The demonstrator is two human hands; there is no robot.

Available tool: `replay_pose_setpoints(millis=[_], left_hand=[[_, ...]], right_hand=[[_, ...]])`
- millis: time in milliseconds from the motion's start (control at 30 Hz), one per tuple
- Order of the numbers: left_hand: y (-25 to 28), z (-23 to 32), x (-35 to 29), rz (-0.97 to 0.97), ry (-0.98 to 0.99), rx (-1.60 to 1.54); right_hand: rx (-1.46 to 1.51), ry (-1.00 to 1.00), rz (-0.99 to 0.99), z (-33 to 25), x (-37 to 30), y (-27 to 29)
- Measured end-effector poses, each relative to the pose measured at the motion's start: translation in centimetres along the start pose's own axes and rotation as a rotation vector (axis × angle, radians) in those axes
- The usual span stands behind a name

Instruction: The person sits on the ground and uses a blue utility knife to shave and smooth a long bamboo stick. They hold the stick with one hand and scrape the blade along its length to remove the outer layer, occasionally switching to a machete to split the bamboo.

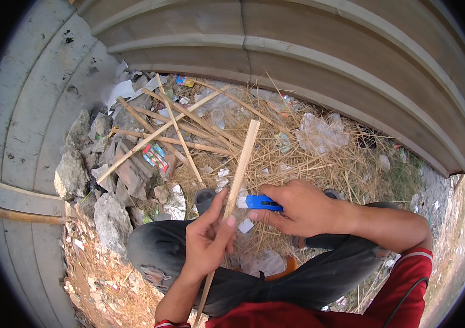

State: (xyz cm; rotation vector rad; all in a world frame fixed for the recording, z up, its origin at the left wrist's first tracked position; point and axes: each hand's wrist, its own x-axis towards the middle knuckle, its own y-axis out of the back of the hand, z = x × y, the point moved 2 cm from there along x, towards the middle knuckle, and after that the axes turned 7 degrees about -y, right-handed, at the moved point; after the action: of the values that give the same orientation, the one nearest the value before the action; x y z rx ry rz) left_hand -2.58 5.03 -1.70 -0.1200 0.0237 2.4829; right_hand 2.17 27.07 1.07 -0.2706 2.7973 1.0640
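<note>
A long pale strip of split bamboo or wood (245, 150) slants up from my lap, wider at its far end. My left hand (209, 238) grips it around the middle, thumb and fingers closed on it. From the right, my right hand (301, 206) holds a blue utility knife (263, 203). Its blade (241, 201) is out and lies against or just beside the strip's right edge, close above my left thumb. Whether the blade cuts into the strip I cannot tell.
Several bamboo sticks (180, 127) lie crossed ahead on dry straw (276, 150). Rocks (113, 221) are piled at the left, next to a grey panel wall (30, 126). A corrugated metal sheet (320, 60) closes off the far side. Plastic scraps (322, 133) litter the straw.
</note>
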Motion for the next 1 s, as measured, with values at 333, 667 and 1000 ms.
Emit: replay_pose_setpoints(millis=[333, 667, 1000], left_hand=[[-0.3, -0.4, 0.8, -0.054, -0.066, -0.023], [-1.4, 1.0, 1.5, 0.001, -0.04, -0.093], [-1.5, 0.5, 1.5, -0.051, -0.013, -0.111]], right_hand=[[0.078, -0.024, -0.047, -0.9, 0.3, -0.1], [0.273, -0.056, -0.145, -0.7, 0.4, -0.2], [0.761, -0.303, -0.782, 1.1, 0.5, -0.5]])
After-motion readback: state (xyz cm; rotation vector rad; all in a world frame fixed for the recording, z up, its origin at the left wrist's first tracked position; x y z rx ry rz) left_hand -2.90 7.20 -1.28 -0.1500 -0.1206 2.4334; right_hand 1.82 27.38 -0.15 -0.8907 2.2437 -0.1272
